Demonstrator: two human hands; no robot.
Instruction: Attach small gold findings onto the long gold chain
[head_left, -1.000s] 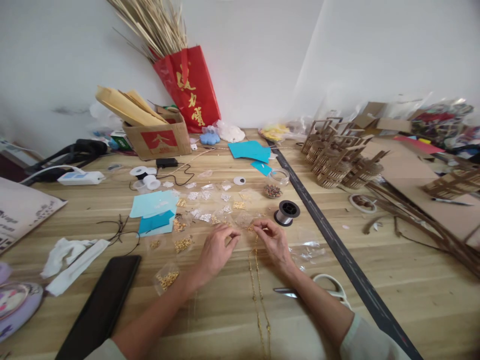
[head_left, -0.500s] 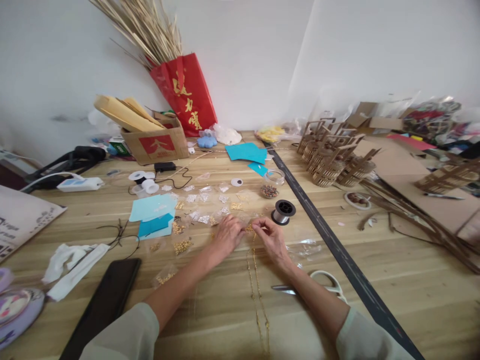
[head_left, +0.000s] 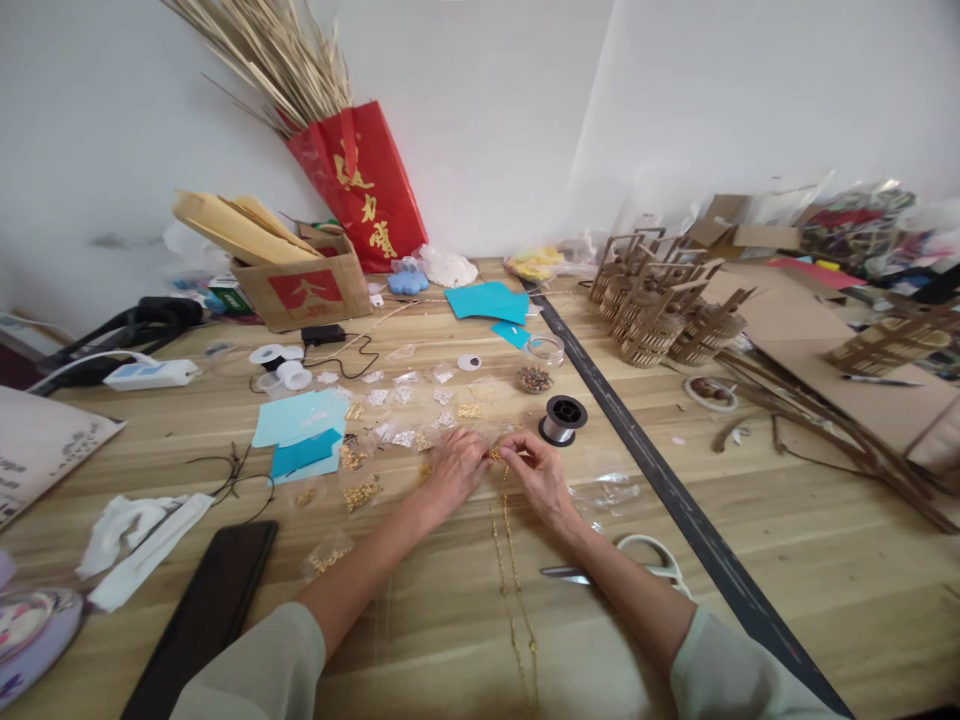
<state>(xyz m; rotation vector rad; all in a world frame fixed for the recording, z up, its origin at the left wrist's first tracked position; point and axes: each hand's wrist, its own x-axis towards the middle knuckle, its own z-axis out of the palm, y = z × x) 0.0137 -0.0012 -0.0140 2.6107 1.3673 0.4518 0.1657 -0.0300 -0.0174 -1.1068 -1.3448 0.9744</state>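
Note:
My left hand (head_left: pixel 456 468) and my right hand (head_left: pixel 537 475) meet at the middle of the wooden table (head_left: pixel 787 560). Both pinch the top end of a thin gold chain (head_left: pixel 514 610) that runs from the fingertips down toward me. The fingers of each hand are closed on the small gold piece at that end. Small clear bags of gold beads (head_left: pixel 364 492) lie just left of my left hand. A spool of silver wire (head_left: pixel 562 419) stands just beyond my right hand.
White-handled scissors (head_left: pixel 637 565) lie by my right forearm. A black phone (head_left: pixel 202 620) lies at the left front. Blue paper sheets (head_left: pixel 300 425), a bead jar (head_left: pixel 534 378), a cardboard box (head_left: pixel 304 285), a red bag (head_left: pixel 360 190) and wooden models (head_left: pixel 660 310) crowd the far side.
My left hand has moved right to meet my right hand at the chain's end. The view has shifted slightly; my sleeves now show at the bottom.

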